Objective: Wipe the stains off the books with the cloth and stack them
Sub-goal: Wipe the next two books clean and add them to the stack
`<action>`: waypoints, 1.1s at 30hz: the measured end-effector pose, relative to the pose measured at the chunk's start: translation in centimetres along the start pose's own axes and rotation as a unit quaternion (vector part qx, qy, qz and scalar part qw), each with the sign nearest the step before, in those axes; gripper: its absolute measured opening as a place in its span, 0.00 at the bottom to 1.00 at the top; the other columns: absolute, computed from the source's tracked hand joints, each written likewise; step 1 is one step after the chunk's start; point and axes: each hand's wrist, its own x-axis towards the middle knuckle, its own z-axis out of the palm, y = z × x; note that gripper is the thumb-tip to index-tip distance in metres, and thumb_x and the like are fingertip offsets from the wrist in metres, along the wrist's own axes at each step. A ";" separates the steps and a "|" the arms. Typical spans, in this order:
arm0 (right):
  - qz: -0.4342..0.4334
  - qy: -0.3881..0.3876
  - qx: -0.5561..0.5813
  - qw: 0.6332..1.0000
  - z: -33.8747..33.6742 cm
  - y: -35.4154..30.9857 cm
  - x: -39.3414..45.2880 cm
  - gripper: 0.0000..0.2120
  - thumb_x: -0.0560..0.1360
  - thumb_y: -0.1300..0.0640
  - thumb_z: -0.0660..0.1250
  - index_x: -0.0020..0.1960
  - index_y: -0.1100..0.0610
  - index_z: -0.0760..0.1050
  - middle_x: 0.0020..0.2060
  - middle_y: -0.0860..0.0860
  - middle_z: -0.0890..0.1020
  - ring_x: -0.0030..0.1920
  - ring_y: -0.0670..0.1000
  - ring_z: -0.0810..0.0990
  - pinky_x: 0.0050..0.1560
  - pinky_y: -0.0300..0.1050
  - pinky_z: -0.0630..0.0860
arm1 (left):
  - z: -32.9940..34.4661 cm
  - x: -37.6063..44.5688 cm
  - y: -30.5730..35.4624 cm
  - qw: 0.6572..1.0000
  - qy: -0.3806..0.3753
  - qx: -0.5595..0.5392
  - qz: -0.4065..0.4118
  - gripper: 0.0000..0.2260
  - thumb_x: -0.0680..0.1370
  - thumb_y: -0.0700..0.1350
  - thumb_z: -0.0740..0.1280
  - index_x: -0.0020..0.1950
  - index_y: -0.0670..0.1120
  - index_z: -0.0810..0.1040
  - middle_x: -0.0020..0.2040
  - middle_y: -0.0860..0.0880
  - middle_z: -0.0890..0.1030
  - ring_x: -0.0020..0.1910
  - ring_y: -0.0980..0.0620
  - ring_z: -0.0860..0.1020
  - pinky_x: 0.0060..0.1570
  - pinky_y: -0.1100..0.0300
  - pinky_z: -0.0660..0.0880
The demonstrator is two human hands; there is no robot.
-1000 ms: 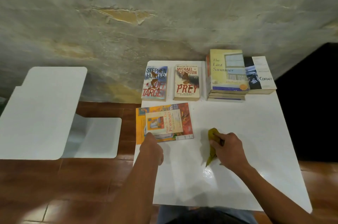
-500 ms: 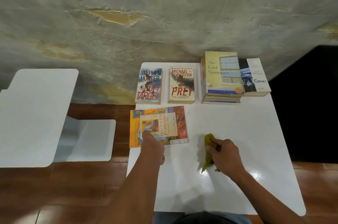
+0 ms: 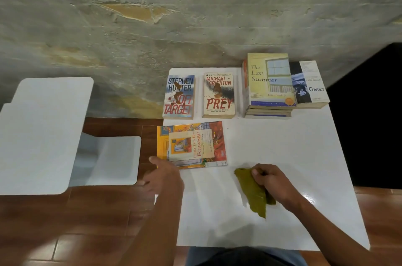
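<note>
Head view: left hand [image 3: 162, 175], fingers relaxed, at the near corner of the orange book [image 3: 191, 145]; right hand [image 3: 272, 179] grasps the green cloth [image 3: 253, 191] on the white table [image 3: 282, 146]. Behind: stained Soft Target [image 3: 179, 97], Prey [image 3: 218, 95], a book stack [image 3: 269, 83], Contact [image 3: 310, 84]. White chair [image 3: 43, 135] at left.

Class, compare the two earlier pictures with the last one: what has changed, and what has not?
The left hand has slid off the orange book toward the table's left edge. The right hand still grips the green cloth; books and stack unmoved.
</note>
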 end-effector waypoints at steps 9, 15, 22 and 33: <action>-0.005 -0.070 0.151 0.986 3.7 -2.1 2.0 0.10 0.81 0.59 0.64 0.50 0.65 0.80 0.41 0.59 0.83 0.44 0.59 0.82 0.51 0.57 0.80 | -2.4 -0.3 -0.8 0.981 -0.049 0.132 0.137 0.26 0.86 0.58 0.43 0.75 0.45 0.67 0.67 0.39 0.74 0.68 0.39 0.71 0.68 0.43 0.66; 0.020 -0.072 0.204 0.976 5.0 -2.2 2.7 0.11 0.81 0.62 0.64 0.51 0.70 0.78 0.44 0.63 0.82 0.45 0.62 0.83 0.54 0.64 0.79 | -2.5 0.4 -1.4 0.983 -0.056 0.093 0.148 0.26 0.85 0.57 0.45 0.68 0.42 0.73 0.63 0.38 0.76 0.63 0.37 0.74 0.62 0.47 0.71; 0.060 -0.070 0.286 0.954 4.8 -2.3 2.7 0.12 0.81 0.61 0.62 0.56 0.67 0.80 0.52 0.65 0.83 0.52 0.67 0.82 0.57 0.67 0.78 | -2.3 1.1 -1.2 0.992 -0.045 0.011 0.117 0.30 0.83 0.65 0.50 0.59 0.41 0.78 0.56 0.39 0.81 0.55 0.39 0.79 0.59 0.45 0.77; 0.075 -0.069 0.352 0.930 5.1 -2.0 2.6 0.13 0.81 0.61 0.62 0.60 0.67 0.79 0.52 0.64 0.84 0.50 0.64 0.84 0.50 0.58 0.80 | -2.1 0.7 -1.4 0.952 -0.181 -0.243 0.042 0.17 0.87 0.52 0.55 0.59 0.41 0.76 0.54 0.42 0.82 0.54 0.41 0.81 0.59 0.42 0.78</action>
